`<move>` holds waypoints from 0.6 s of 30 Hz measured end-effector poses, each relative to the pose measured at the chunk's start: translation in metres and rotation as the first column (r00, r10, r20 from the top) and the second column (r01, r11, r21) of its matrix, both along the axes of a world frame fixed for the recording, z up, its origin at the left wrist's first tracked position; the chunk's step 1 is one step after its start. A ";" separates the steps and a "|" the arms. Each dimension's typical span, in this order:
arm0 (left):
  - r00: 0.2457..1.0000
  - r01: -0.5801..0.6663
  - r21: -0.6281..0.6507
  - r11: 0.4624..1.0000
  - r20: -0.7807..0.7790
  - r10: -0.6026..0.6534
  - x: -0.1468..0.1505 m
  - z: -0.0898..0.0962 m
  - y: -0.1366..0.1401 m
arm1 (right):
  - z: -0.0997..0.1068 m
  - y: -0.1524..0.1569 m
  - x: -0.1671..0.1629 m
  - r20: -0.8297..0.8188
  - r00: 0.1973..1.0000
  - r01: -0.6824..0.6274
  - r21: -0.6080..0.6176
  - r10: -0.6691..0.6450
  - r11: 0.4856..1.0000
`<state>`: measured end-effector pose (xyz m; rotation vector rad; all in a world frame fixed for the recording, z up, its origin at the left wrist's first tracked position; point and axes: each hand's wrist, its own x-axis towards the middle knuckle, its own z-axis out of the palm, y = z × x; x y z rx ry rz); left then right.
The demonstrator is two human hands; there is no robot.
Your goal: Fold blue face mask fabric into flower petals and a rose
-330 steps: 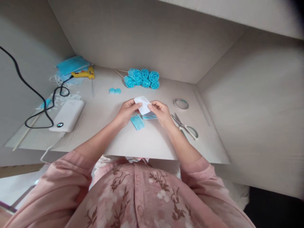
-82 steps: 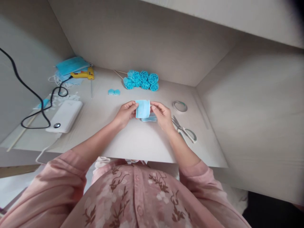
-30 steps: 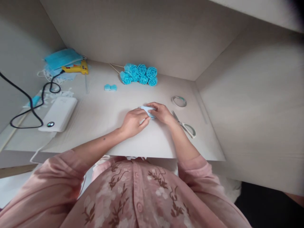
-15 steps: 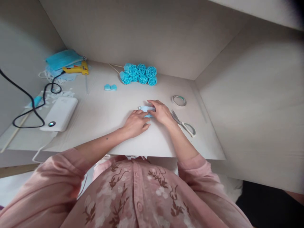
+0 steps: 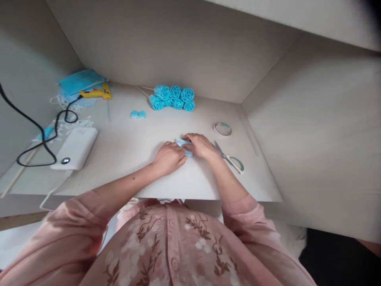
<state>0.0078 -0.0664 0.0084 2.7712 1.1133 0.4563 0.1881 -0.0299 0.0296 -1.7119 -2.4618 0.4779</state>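
Far to the left of the bunch of blue flowers, and nearer the person, lie one pale stick, one looped black cable and one small blue scrap. One white power bank lies on that side too, with white scraps beyond it, too many and too small to count. Directly left of the bunch, well apart from it, sits a pile of blue masks, its number hidden by overlap; one yellow glue gun is against the pile. One two-lobed light-blue piece is near the bunch, to its left and slightly nearer the person.

The bunch itself shows at least seven blooms and two thin stems pointing left. On the person's side of it, the left hand bends its fingers over the light-blue strip; the right hand meets the strip with thumb and fingers. Whether either grip is tight cannot be told. Right of the bunch and nearer the person are one tape roll and one pair of scissors on the tabletop.
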 end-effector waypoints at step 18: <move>0.526 0.016 -0.620 0.784 0.672 0.521 -0.015 -0.022 0.044 | -0.027 0.003 -0.014 -0.868 0.488 0.024 -0.093 -0.093 0.995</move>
